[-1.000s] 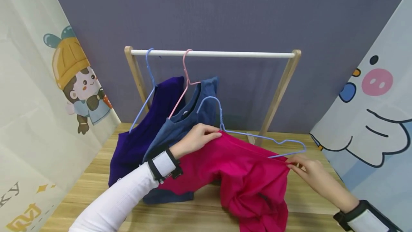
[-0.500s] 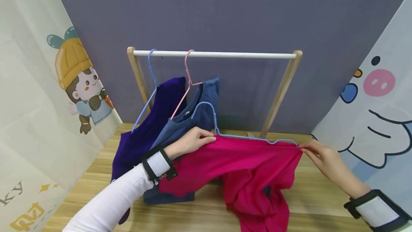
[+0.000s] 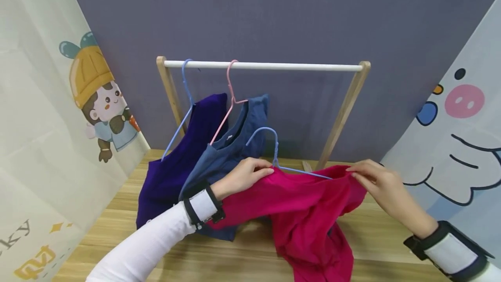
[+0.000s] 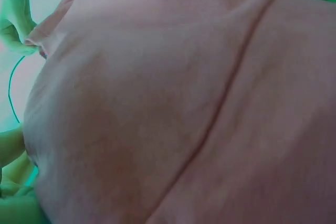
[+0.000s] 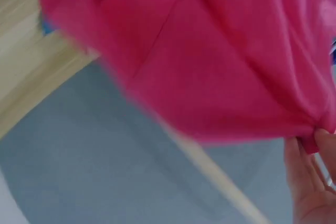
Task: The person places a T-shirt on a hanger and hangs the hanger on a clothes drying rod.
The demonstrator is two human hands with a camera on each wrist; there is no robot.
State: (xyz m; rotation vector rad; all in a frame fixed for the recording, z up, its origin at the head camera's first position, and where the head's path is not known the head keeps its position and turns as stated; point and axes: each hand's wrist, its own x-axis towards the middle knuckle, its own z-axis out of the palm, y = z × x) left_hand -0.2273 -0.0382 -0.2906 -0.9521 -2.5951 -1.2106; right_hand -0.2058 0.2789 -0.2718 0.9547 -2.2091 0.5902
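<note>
A crimson-pink garment (image 3: 297, 195) is stretched between both hands above the table, its lower part bunched and hanging down. My left hand (image 3: 244, 177) pinches its top edge beside the neck of a blue hanger (image 3: 275, 147). The right hand (image 3: 375, 182) pinches the edge farther right, thumb against fingers. The hanger's hook stands free above the cloth; its right arm slants down and its end is hidden in the garment. Pink cloth (image 5: 210, 66) fills much of the right wrist view, gripped at the lower right. In the left wrist view, discoloured cloth (image 4: 136, 93) covers nearly everything.
Behind the hands stands a rack with a white rod (image 3: 289, 66) and wooden legs. On its left side hang a purple garment (image 3: 172, 177) on a blue hanger and a blue-grey garment (image 3: 219, 156) on a pink hanger. Printed curtains flank the wooden table (image 3: 242, 260).
The right hand first moved right and up, pulling the cloth over the hanger's right end, then came back left. The left hand and hanger shifted slightly left, then right.
</note>
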